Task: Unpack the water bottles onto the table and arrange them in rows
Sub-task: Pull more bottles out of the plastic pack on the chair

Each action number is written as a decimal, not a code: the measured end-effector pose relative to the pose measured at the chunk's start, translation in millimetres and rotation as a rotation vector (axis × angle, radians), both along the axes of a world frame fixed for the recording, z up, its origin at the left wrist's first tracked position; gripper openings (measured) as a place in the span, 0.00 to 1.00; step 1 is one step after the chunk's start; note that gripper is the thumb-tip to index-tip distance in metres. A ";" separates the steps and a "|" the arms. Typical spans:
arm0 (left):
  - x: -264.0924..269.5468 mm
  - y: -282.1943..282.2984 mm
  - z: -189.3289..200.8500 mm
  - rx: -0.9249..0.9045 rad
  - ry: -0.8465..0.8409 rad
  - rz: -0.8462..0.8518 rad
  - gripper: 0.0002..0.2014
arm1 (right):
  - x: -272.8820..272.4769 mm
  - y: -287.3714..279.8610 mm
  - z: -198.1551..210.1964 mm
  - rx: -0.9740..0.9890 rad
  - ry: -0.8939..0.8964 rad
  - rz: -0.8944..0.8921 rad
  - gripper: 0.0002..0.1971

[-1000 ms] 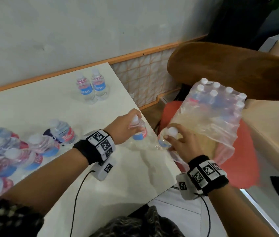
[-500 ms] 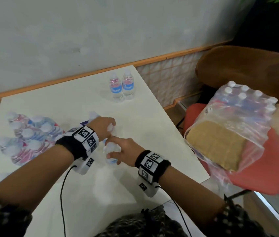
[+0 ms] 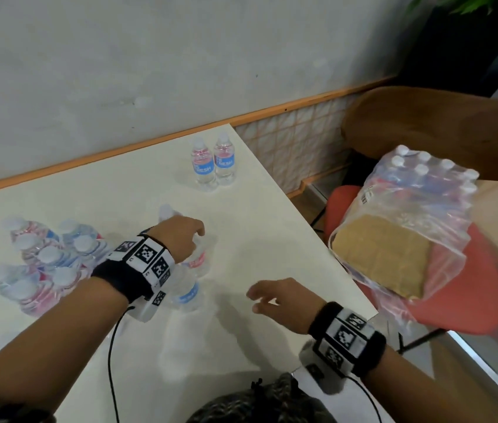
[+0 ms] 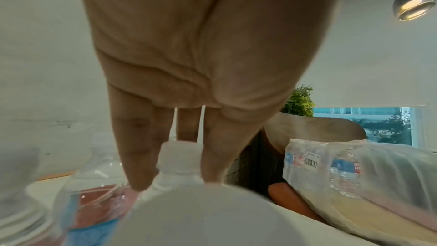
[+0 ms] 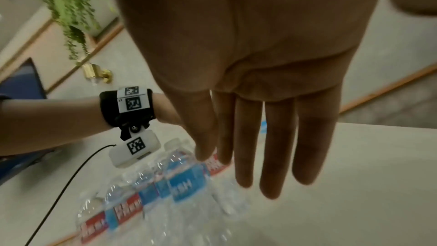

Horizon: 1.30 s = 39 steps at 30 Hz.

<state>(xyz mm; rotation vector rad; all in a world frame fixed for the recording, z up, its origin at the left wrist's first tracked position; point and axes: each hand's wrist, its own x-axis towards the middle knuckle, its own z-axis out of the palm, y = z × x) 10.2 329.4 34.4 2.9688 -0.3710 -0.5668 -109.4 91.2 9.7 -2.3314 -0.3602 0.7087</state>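
While the left hand (image 3: 180, 236) grips a bottle (image 3: 197, 261), blue labels (image 3: 203, 168) read "RESH"; right hand (image 3: 284, 299) released

This is looking like a café or office break area: a white tabletop (image 3: 272, 239) is standing against a plain wall with an orange wooden rail (image 3: 302, 105), a red-seated chair (image 3: 470, 300) is sitting at its right edge, a metal pendant lamp (image 4: 415, 2) is glowing overhead, and potted greenery (image 5: 68, 3) is trailing nearby.
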 end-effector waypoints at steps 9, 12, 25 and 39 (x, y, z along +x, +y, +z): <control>-9.6 -3.4 -0.9 -0.010 0.013 0.028 0.15 | -134.2 -133.6 -120.8 -0.418 0.435 -0.115 0.16; -16.8 -17.9 5.9 -0.025 -0.106 0.033 0.16 | -156.9 -154.6 -158.6 -0.440 0.512 -0.222 0.18; -8.9 -292.3 -15.8 -0.219 0.085 -0.436 0.12 | -136.5 -216.2 -200.2 -0.368 0.545 -0.560 0.17; 54.1 -387.4 -51.9 0.013 0.095 -0.355 0.20 | 53.0 -267.5 -38.4 0.009 -0.139 -0.900 0.15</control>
